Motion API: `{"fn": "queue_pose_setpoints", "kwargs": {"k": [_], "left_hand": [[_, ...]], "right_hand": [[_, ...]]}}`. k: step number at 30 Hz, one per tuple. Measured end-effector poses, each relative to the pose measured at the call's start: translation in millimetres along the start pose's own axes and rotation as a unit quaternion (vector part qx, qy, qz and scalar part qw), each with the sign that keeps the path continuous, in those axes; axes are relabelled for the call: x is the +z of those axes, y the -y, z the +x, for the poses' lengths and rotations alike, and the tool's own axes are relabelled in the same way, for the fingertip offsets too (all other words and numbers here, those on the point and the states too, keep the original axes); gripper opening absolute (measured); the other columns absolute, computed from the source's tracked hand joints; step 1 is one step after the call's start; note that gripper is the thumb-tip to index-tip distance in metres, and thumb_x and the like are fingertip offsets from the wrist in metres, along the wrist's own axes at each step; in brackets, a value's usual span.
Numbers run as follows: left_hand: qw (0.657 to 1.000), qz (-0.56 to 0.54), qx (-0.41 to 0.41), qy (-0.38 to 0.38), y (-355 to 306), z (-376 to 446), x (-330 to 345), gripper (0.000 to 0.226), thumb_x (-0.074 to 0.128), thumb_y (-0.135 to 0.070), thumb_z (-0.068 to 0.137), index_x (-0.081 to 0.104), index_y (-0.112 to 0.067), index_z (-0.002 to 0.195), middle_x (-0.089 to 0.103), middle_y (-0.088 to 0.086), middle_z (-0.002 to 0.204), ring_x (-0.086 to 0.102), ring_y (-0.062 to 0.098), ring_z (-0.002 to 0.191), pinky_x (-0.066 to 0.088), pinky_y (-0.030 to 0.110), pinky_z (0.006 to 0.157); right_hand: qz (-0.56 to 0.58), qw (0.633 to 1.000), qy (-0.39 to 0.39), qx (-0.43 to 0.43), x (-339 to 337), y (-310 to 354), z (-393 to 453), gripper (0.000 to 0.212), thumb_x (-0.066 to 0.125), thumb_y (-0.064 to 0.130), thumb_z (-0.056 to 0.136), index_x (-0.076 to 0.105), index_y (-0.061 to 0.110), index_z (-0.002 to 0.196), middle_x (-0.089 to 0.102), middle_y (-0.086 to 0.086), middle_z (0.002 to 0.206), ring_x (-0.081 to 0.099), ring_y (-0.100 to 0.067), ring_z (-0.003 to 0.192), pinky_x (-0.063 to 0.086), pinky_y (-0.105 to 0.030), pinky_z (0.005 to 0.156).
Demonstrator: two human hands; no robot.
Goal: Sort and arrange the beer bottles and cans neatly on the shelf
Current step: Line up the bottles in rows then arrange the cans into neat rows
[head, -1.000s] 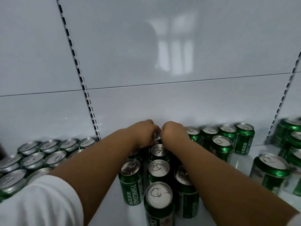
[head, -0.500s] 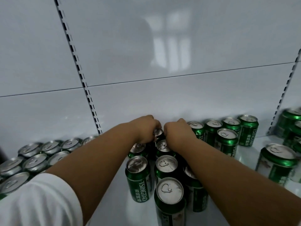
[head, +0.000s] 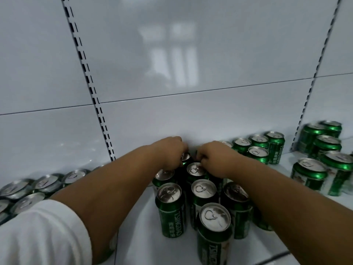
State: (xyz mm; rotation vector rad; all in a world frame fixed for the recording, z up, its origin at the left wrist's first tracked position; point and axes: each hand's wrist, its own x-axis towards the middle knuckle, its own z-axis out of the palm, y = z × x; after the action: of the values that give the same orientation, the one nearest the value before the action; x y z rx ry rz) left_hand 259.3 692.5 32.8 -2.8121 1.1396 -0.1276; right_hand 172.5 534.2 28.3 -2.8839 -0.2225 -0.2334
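Green Tsingtao beer cans with silver tops stand in short rows mid-shelf; the nearest can [head: 214,215] is at the front. Both my arms reach over them to the back panel. My left hand [head: 170,152] curls its fingers round the rearmost can [head: 186,156], of which only part of the top shows. My right hand [head: 215,157] is curled down over another can that is almost wholly hidden beneath it. A further can [head: 194,169] stands just in front, between the two hands.
More cans are packed at the left [head: 45,183], beside my white sleeve. Others stand at the back right [head: 257,150] and far right [head: 309,173]. The white shelf floor [head: 137,236] meets a glossy back panel [head: 191,115] with slotted uprights [head: 95,104].
My two hands were knuckle to knuckle and have drawn slightly apart at the back of the shelf. The view has shifted, so the cans sit further right in it.
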Motion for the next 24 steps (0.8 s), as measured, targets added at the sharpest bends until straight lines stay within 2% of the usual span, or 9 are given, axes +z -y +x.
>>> {"fn": "queue_pose_setpoints", "kwargs": {"k": [7,9,12,14,17,20,22,24], "left_hand": [[0.999,0.044,0.0,-0.021,3,1,6,0.037,0.066,-0.034,0.086,0.059,-0.02,0.12,0.052,0.006,0.115,0.053,0.027,0.108,0.049,0.043,0.09],[0.999,0.044,0.002,-0.025,4,-1,7,0.037,0.065,-0.035,0.086,0.058,-0.02,0.12,0.053,0.005,0.115,0.053,0.027,0.108,0.049,0.043,0.091],[1.0,0.022,-0.001,-0.012,6,-6,5,0.049,0.066,-0.042,0.086,0.054,-0.021,0.129,0.052,0.006,0.12,0.052,0.027,0.112,0.046,0.043,0.095],[1.0,0.021,-0.001,-0.016,6,-9,1,0.051,0.066,-0.043,0.086,0.053,-0.023,0.13,0.052,0.005,0.121,0.051,0.026,0.114,0.046,0.041,0.095],[0.997,-0.03,0.035,-0.054,-2,-16,-8,0.04,0.064,-0.032,0.086,0.059,-0.027,0.126,0.056,-0.001,0.116,0.052,0.022,0.113,0.045,0.037,0.094],[0.991,-0.105,0.079,0.008,-21,-24,-20,0.038,0.068,-0.028,0.083,0.062,-0.024,0.12,0.06,-0.005,0.109,0.058,0.017,0.103,0.048,0.034,0.09],[0.991,-0.091,0.091,0.044,-32,-27,-23,0.038,0.071,-0.032,0.081,0.061,-0.021,0.116,0.063,-0.002,0.107,0.06,0.018,0.096,0.051,0.038,0.086],[0.992,-0.073,0.093,0.046,-39,-26,-23,0.036,0.072,-0.035,0.081,0.06,-0.018,0.111,0.063,0.0,0.103,0.061,0.019,0.092,0.052,0.039,0.083]], "right_hand": [[0.0,1.0,-0.004,-0.008,-2,0,-24,0.024,0.061,0.044,0.088,0.071,0.027,0.102,0.067,0.009,0.093,0.058,-0.014,0.09,0.047,-0.031,0.079],[0.039,0.999,0.01,0.005,-3,-1,-24,0.023,0.064,0.044,0.088,0.068,0.028,0.104,0.064,0.012,0.092,0.058,-0.01,0.085,0.043,-0.026,0.071],[0.078,0.997,0.011,0.016,-2,-2,-26,0.022,0.068,0.042,0.087,0.068,0.029,0.105,0.058,0.017,0.089,0.055,-0.004,0.081,0.038,-0.02,0.065],[0.086,0.996,0.015,0.024,-2,-2,-27,0.02,0.069,0.038,0.087,0.068,0.029,0.105,0.058,0.017,0.089,0.055,-0.004,0.083,0.04,-0.021,0.068],[0.108,0.993,0.026,0.026,-6,-5,-29,0.02,0.07,0.031,0.085,0.068,0.03,0.105,0.061,0.018,0.093,0.058,-0.007,0.089,0.044,-0.023,0.073],[0.108,0.993,0.029,0.025,-8,-7,-31,0.024,0.073,0.024,0.082,0.069,0.027,0.105,0.062,0.015,0.095,0.059,-0.009,0.09,0.047,-0.026,0.076],[0.101,0.994,0.015,0.03,-6,-8,-33,0.025,0.075,0.021,0.08,0.07,0.023,0.104,0.064,0.007,0.1,0.06,-0.014,0.093,0.051,-0.032,0.082],[0.112,0.993,-0.005,0.029,-2,-10,-33,0.025,0.078,0.02,0.078,0.07,0.021,0.101,0.065,0.004,0.101,0.061,-0.016,0.095,0.051,-0.034,0.085]]}}
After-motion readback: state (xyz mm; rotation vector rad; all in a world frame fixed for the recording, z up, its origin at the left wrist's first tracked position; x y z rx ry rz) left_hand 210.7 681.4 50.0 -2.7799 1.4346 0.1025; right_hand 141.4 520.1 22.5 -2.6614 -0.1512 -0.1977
